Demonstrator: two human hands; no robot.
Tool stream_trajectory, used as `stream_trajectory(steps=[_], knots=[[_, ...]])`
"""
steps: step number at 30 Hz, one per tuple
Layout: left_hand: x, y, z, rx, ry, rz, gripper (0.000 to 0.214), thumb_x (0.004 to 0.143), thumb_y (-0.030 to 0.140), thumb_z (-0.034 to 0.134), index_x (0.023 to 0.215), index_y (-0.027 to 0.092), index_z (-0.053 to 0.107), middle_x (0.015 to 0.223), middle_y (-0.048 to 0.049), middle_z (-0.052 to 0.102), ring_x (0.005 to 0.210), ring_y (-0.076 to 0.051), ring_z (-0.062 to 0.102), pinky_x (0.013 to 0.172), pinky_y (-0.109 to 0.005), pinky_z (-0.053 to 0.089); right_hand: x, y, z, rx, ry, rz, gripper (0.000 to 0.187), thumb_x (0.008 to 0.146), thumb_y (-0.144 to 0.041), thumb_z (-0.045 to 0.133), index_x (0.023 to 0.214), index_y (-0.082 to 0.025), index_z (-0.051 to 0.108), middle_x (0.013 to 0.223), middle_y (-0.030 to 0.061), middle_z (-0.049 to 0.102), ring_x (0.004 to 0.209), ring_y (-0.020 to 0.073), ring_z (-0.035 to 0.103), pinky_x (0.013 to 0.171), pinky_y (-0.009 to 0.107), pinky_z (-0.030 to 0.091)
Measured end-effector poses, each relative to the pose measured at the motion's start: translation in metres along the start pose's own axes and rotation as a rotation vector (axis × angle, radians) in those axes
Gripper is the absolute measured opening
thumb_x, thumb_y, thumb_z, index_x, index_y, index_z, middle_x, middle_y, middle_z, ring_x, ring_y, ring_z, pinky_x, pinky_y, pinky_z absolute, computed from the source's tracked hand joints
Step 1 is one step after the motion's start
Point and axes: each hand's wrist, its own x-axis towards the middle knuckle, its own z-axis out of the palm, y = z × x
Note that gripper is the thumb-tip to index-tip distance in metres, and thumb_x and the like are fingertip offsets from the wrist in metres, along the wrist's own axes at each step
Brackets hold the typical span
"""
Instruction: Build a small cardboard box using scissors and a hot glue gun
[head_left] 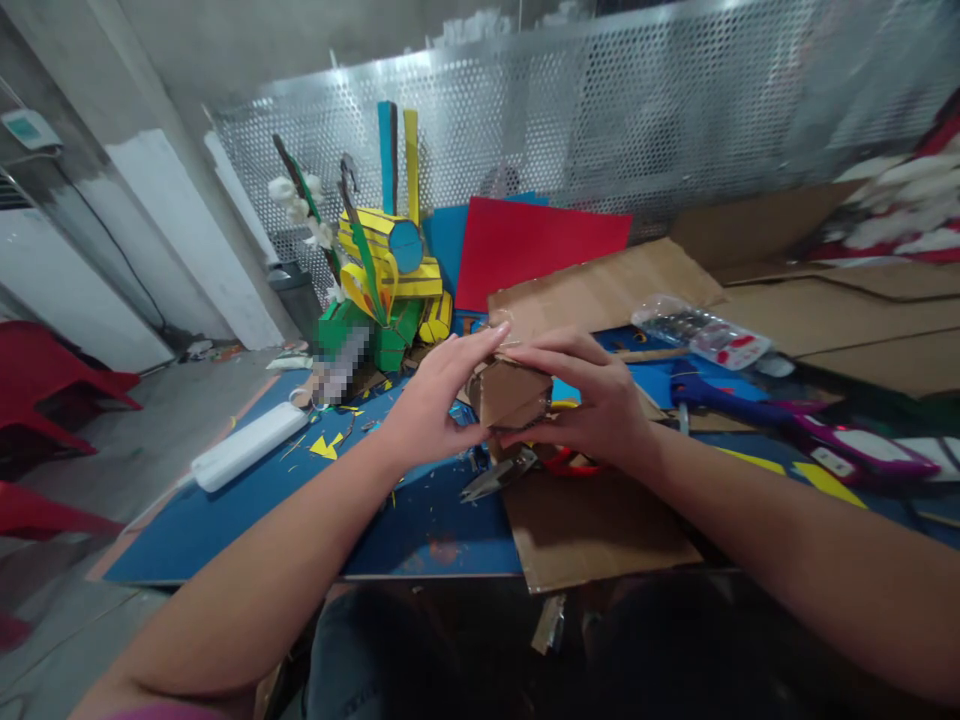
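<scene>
Between both my hands is a small brown cardboard piece [514,394] with a many-sided end facing me. My left hand [442,395] grips it from the left, thumb low and fingers over the top. From the right, my right hand [589,390] wraps it the same way, fingertips near those of the left. Just beneath lie scissors [499,474] with red and yellow handles, blades pointing left, partly hidden by my right hand. A flat cardboard sheet [592,530] lies under them at the table's front edge.
The blue table [435,530] carries yellow scraps [326,446] and a white power strip [251,446] on the left. Behind stand a yellow and green cardboard model [390,260] and a red sheet [532,250]. A purple-and-white tool [862,445] and plastic packaging [705,333] lie right.
</scene>
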Motion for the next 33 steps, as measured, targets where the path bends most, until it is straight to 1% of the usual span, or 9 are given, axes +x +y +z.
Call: stream_trajectory(steps=[4,7,10,12,15,19,24,29,33], knots=[[-0.005,-0.026,-0.011,0.063,0.042,-0.069,0.120,0.083,0.052,0.096,0.181,0.029,0.030,0.183,-0.0189,0.041,0.168,-0.043,0.043,0.140,-0.062,0.034,0.000,0.000,0.000,0.007,0.044,0.034,0.091,0.079,-0.058,0.103,0.159,-0.036,0.066,0.139,0.0103,0.075,0.125,0.0354,0.074,0.111,0.053,0.064],[-0.015,-0.058,-0.019,0.081,0.063,-0.251,0.128,0.074,0.058,0.102,0.178,0.024,0.037,0.182,-0.0229,0.040,0.171,-0.046,0.037,0.141,-0.066,0.028,0.000,0.005,-0.003,0.006,0.086,0.054,0.092,0.075,-0.057,0.105,0.156,-0.035,0.066,0.139,0.0106,0.074,0.125,0.0372,0.073,0.109,0.055,0.064],[-0.026,-0.083,-0.018,-0.076,0.044,-0.432,0.114,0.073,0.057,0.103,0.170,0.025,0.050,0.178,-0.0214,0.047,0.168,-0.044,0.043,0.140,-0.067,0.032,-0.001,0.012,-0.007,0.031,0.112,0.073,0.090,0.073,-0.053,0.105,0.152,-0.036,0.066,0.138,0.0107,0.072,0.127,0.0394,0.071,0.110,0.057,0.063],[-0.030,-0.091,-0.013,-0.274,0.002,-0.452,0.103,0.075,0.052,0.102,0.165,0.029,0.055,0.174,-0.0186,0.053,0.163,-0.042,0.052,0.135,-0.065,0.041,-0.001,0.014,-0.009,0.100,0.121,0.077,0.084,0.076,-0.049,0.100,0.152,-0.036,0.064,0.139,0.0112,0.070,0.128,0.0398,0.069,0.109,0.058,0.063],[-0.031,-0.092,-0.007,-0.477,0.054,-0.447,0.091,0.073,0.046,0.104,0.152,0.029,0.062,0.155,-0.0154,0.069,0.149,-0.037,0.066,0.127,-0.059,0.052,-0.002,0.020,-0.012,0.200,0.117,0.112,0.079,0.083,-0.048,0.090,0.155,-0.036,0.057,0.144,0.0122,0.065,0.129,0.0383,0.068,0.106,0.056,0.064],[-0.027,-0.089,-0.010,-0.516,0.210,-0.424,0.092,0.069,0.050,0.106,0.145,0.028,0.060,0.150,-0.0136,0.072,0.144,-0.037,0.068,0.118,-0.050,0.059,-0.005,0.043,-0.014,0.299,0.088,0.173,0.075,0.091,-0.051,0.085,0.155,-0.037,0.049,0.145,0.0110,0.063,0.130,0.0331,0.069,0.106,0.050,0.065],[-0.024,-0.088,-0.020,-0.449,0.315,-0.412,0.093,0.068,0.060,0.104,0.143,0.027,0.060,0.149,-0.0134,0.072,0.146,-0.038,0.066,0.118,-0.049,0.058,-0.013,0.076,-0.014,0.296,0.038,0.291,0.090,0.078,-0.059,0.099,0.150,-0.031,0.053,0.140,0.0102,0.066,0.123,0.0307,0.073,0.099,0.043,0.067],[-0.022,-0.089,-0.027,-0.408,0.292,-0.436,0.096,0.070,0.054,0.105,0.151,0.026,0.062,0.157,-0.0148,0.069,0.150,-0.039,0.064,0.124,-0.052,0.054,-0.018,0.084,-0.011,0.274,-0.041,0.416,0.090,0.074,-0.058,0.102,0.145,-0.024,0.060,0.139,0.0123,0.071,0.114,0.0282,0.076,0.095,0.041,0.066],[-0.020,-0.089,-0.031,-0.379,0.271,-0.504,0.096,0.064,0.052,0.107,0.146,0.022,0.067,0.152,-0.0150,0.073,0.144,-0.040,0.067,0.125,-0.055,0.053,-0.019,0.088,-0.009,0.236,-0.032,0.468,0.089,0.069,-0.061,0.103,0.141,-0.023,0.065,0.134,0.0123,0.074,0.112,0.0299,0.076,0.096,0.045,0.067]])
